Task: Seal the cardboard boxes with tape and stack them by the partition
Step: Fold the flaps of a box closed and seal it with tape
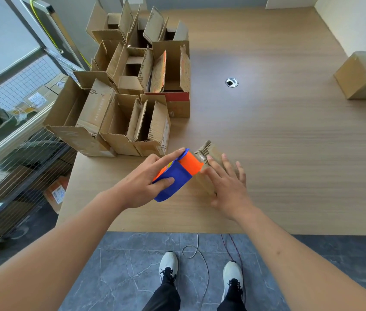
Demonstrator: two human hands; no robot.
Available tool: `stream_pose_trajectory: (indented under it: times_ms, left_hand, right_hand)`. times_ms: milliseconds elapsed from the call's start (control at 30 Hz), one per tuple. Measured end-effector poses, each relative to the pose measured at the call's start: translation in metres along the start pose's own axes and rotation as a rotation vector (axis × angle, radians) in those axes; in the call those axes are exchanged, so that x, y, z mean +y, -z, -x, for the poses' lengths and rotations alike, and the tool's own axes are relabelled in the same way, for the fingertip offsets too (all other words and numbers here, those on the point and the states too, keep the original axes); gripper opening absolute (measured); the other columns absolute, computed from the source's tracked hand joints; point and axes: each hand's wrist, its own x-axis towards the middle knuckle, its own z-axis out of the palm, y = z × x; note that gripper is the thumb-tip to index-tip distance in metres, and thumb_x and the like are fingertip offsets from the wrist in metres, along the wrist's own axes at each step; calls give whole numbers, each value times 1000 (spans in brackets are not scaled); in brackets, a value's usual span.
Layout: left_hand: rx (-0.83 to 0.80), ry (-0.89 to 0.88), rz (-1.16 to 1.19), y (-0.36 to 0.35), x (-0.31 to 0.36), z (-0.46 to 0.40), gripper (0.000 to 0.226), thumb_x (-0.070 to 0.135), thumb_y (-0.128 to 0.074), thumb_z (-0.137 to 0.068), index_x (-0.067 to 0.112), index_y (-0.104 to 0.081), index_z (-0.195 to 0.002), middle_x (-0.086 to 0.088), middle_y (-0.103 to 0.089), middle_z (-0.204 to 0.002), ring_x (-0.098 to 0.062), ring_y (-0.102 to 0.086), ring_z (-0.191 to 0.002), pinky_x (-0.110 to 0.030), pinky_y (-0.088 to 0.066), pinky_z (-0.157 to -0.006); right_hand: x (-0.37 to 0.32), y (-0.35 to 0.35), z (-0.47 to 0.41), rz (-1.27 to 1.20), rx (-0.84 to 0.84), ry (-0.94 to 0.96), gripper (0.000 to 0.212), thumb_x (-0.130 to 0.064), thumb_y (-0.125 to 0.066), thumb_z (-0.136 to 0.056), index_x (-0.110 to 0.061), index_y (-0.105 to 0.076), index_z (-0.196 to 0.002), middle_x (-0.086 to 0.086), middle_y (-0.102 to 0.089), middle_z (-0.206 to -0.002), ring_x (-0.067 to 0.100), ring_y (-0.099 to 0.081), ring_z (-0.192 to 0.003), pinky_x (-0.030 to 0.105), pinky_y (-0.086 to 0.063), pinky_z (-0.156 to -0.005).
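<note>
Many open cardboard boxes (132, 90) stand on the table's (289, 153) left side; nothing shows inside. One taped box (363, 75) sits far right. Left hand (146, 182) grips a blue-orange tape holder (177, 173); right hand (226, 185) lies flat, fingers straight.

Open boxes (132, 90) crowd table (289, 153) left; centre/right free w/ sealed box (363, 75).

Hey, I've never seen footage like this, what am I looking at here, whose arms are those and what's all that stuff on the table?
There is no machine: one wide camera on a person's head looks down at their bare arms and shoes. The left hand grips a blue and orange tape dispenser. The right hand, fingers fairly straight, rests on something brownish and blurred beside it; I cannot tell what. On the wooden table a cluster of open cardboard boxes stands at the left, and one closed box sits far right.
</note>
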Motion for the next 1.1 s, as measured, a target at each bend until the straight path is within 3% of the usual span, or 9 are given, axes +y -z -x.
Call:
stream_pose_trajectory:
  times_ms: [100, 233, 367, 467, 633, 800, 900, 1000, 1100]
  left_hand:
    - [-14, -1, 2, 4, 0, 4, 70, 34, -56, -101, 64, -18, -152, 2, -46, -106, -15, -51, -92, -29, -40, -83]
    - [-26, 5, -1, 13, -2, 14, 73, 33, -60, -99, 63, -19, -153, 4, -46, -106, -15, -52, -96, -31, -41, -86]
    - [-60, 27, -40, 19, -7, 21, 84, 25, -66, -99, 63, -16, -153, 7, -45, -110, -18, -52, -99, -36, -46, -92]
    - [-59, 19, -59, 20, -10, 24, 84, 24, -67, -98, 62, -17, -154, 9, -45, -113, -14, -51, -103, -31, -43, -91]
    - [-55, -27, -78, 22, -12, 28, 83, 18, -69, -97, 59, -25, -153, 16, -42, -117, -7, -49, -107, -18, -36, -89]
    - [-62, -96, -106, 23, -11, 36, 84, 10, -71, -93, 53, -30, -154, 14, -41, -127, -11, -49, -115, -22, -42, -96]
    - [-76, -132, -131, 23, -8, 38, 83, 9, -73, -93, 51, -33, -153, 13, -39, -132, -12, -47, -121, -22, -42, -98]
    - [-86, -149, -133, 23, -3, 38, 83, 10, -73, -93, 51, -34, -153, 14, -39, -133, -13, -48, -122, -28, -45, -99]
    - [-107, -156, -138, 24, 3, 37, 83, 10, -73, -92, 52, -34, -152, 13, -40, -133, -14, -49, -122, -36, -47, -100]
  right_hand:
    - [6, 10, 1, -14, 37, 17, 77, 10, -62, -62, -34, -40, -122, -22, -33, -158, 24, -8, -157, 46, 4, -122]
    - [14, 22, 5, -145, 158, 65, 75, 16, -57, -58, -25, -52, -121, -7, -60, -127, 30, -46, -136, 43, -34, -107]
    - [-6, 17, 3, -243, 230, -120, 49, -28, -57, -86, -27, -49, -134, 2, -51, -126, 31, -49, -117, 47, -39, -99]
    - [-17, 8, -1, -48, 128, -302, 74, -69, -63, -81, -33, -43, -143, 5, -39, -132, 30, -38, -123, 47, -31, -104]
    - [-10, 7, 0, -83, 71, -93, 67, -38, -66, -85, -27, -45, -149, 10, -34, -149, 36, -28, -144, 46, -25, -119]
    - [2, 19, 0, -205, -48, 60, 65, -4, -58, -81, -24, -53, -142, 0, -31, -161, 27, -11, -156, 39, -1, -128]
    - [-4, 36, 0, -537, 24, 89, 46, -2, -58, -85, -24, -70, -123, -4, -49, -151, 19, -34, -148, 33, -18, -125]
    - [-21, 57, 3, -1040, -20, 64, 23, -20, -68, -93, -28, -76, -114, -2, -73, -115, 14, -66, -110, 40, -52, -98]
    - [-30, 69, 5, -1252, -212, 81, 24, -35, -73, -92, -22, -78, -112, 16, -76, -100, 27, -69, -95, 53, -54, -91]
